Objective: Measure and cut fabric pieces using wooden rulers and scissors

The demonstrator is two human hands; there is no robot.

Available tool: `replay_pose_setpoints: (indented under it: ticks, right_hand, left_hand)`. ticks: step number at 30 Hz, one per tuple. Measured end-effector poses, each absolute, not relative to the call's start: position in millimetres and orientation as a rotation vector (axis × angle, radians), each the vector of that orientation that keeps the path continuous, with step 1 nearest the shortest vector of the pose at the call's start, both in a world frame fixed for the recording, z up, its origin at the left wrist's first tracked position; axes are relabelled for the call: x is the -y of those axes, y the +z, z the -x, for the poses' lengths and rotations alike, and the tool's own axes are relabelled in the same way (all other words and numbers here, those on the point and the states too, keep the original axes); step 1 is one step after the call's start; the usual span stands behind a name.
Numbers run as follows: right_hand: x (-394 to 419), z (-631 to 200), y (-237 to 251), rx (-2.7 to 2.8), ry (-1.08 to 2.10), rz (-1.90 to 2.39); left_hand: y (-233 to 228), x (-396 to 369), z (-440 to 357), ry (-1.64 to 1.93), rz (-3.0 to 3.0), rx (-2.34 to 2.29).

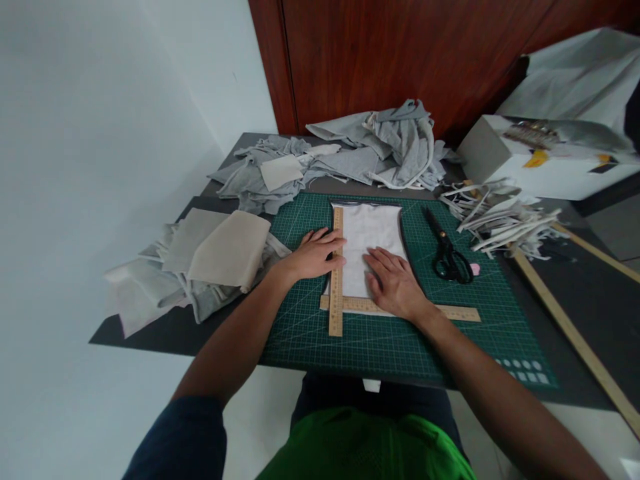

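In the head view, the left hand (pixel 315 254) lies flat, fingers spread, pressing the upright wooden ruler (pixel 336 273) along the left edge of a white fabric piece (pixel 367 233); the right hand (pixel 395 283) rests open, palm down, on the fabric's lower right, its heel over the crosswise wooden ruler (pixel 450 311); neither hand pinches anything. The fabric sits mid-way on the green cutting mat (pixel 390 343); black scissors (pixel 447 257) lie just right of it; grey cloth scraps (pixel 350 157) are heaped behind. As I judge it, uneven pressure could let the rulers slide out of square, or the soft fabric could bunch under the palm.
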State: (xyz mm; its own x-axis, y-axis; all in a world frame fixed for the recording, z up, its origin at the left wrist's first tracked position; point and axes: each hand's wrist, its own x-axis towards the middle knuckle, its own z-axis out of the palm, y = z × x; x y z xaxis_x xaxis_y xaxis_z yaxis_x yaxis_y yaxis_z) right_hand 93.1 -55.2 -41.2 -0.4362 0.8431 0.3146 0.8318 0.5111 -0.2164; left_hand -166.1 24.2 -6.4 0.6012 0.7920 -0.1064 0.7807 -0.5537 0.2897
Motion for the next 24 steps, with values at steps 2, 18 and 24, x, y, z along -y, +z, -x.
replay_pose_setpoints:
  ticks: [2, 18, 24]
  right_hand:
    - [55, -93, -41, 2.374, 0.04, 1.383]
    - [57, -91, -39, 2.359, 0.061, 1.372]
    - [56, -93, -40, 2.362, 0.07, 1.368]
  left_hand:
    - [-5, -24, 167, 0.049, -2.526, -1.282]
    - [4, -22, 170, -0.009, -2.479, -1.287]
    - [-3, -27, 170, 0.016, -2.469, -1.289]
